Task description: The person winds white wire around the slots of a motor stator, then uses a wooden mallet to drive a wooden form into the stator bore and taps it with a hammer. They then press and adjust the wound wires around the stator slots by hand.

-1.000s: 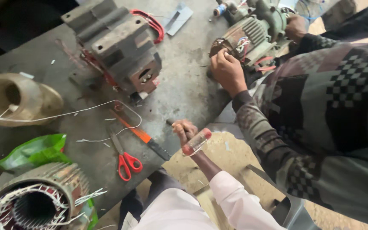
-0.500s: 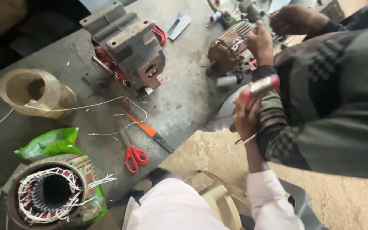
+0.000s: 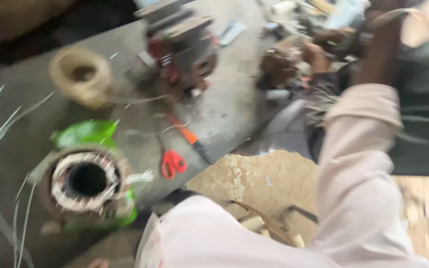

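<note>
The picture is strongly motion-blurred. My right arm in a pale pink sleeve (image 3: 361, 164) reaches up to the top right, and my right hand (image 3: 384, 27) sits near the top edge beside a co-worker's dark checked sleeve (image 3: 423, 114). Blur hides what the fingers do. My left hand is out of the picture. The co-worker's hand (image 3: 319, 53) rests at a small motor (image 3: 280, 63) on the grey table (image 3: 234, 111).
A wound stator (image 3: 86, 181) stands at the table's near left, on a green bag (image 3: 88, 133). Red-handled scissors (image 3: 174, 164) and an orange-handled screwdriver (image 3: 190, 137) lie mid-table. A beige ring (image 3: 80, 74) and a grey motor block with red wires (image 3: 182, 44) sit further back.
My right hand, which held a small red-and-clear tool, has risen from beside the table edge to the top right. The view has swung and blurred.
</note>
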Demonstrator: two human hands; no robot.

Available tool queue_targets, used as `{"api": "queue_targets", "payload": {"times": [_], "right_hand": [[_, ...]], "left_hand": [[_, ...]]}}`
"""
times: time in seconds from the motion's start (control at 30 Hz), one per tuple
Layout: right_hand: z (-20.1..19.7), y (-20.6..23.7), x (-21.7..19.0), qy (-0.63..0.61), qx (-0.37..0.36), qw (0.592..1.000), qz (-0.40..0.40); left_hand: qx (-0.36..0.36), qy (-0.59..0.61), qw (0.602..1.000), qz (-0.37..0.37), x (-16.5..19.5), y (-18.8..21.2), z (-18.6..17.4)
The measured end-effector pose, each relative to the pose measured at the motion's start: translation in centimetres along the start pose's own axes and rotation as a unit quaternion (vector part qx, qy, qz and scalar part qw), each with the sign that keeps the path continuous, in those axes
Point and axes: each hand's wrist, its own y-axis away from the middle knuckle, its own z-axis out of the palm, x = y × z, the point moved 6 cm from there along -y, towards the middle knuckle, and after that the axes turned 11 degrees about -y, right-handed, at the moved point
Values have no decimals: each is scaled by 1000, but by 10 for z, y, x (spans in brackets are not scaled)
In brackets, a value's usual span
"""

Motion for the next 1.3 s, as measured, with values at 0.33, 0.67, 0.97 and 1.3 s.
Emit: {"api": "queue_targets", "payload": {"times": [0.33, 0.67, 0.97, 1.3], "right_hand": [[37, 345, 140, -108, -338, 915, 194], [-22, 559, 205, 64, -376, 782, 492], [-57, 543, 182, 70, -378, 800, 461], [-113, 573, 172, 119, -302, 801, 503]], "left_hand": [[38, 66, 997, -2, 12, 11, -72], [105, -29, 975, -193, -105, 18, -53], [54, -209, 863, -457, -366, 2, -123], [215, -27, 965, -146, -322, 2, -220]]}}
